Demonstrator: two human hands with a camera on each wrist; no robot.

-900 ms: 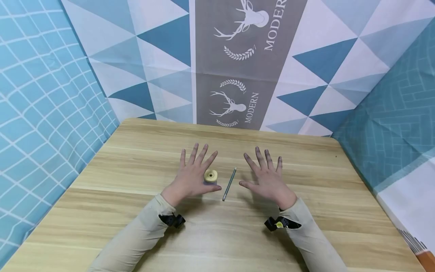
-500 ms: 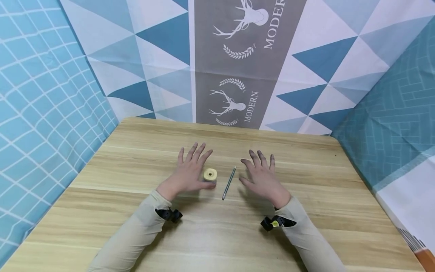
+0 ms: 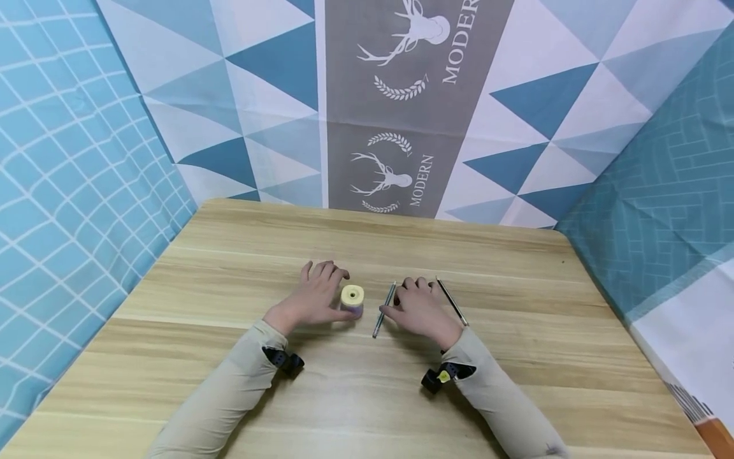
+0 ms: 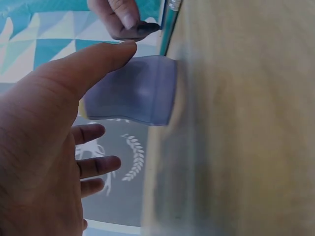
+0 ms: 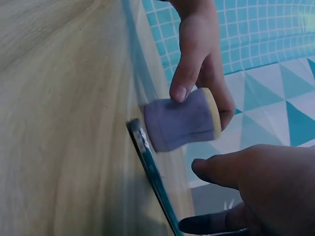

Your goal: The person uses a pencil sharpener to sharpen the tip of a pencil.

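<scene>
A pencil sharpener (image 3: 352, 296) with a pale yellow, holed top and a translucent purple body stands upright on the table (image 3: 344, 395). My left hand (image 3: 309, 301) is beside it, thumb at its near side and loosely bent fingers to its left and behind. In the left wrist view, those fingers are apart from the sharpener (image 4: 133, 91). Just right of it lies a green pencil (image 3: 378, 325). My right hand (image 3: 421, 309) hovers over this pencil, thumb and forefinger spread near it; in the right wrist view, the forefinger is close to the pencil (image 5: 155, 177), contact unclear.
A second, dark pencil (image 3: 452, 301) lies right of my right hand. Behind the table hangs a patterned cloth (image 3: 395, 115), with a blue grid cloth (image 3: 86, 191) on the left and a teal cloth (image 3: 665, 191) on the right.
My right hand has moved left to the green pencil and bent its fingers, uncovering the dark pencil. My left fingers have bent from spread to loosely curved beside the sharpener.
</scene>
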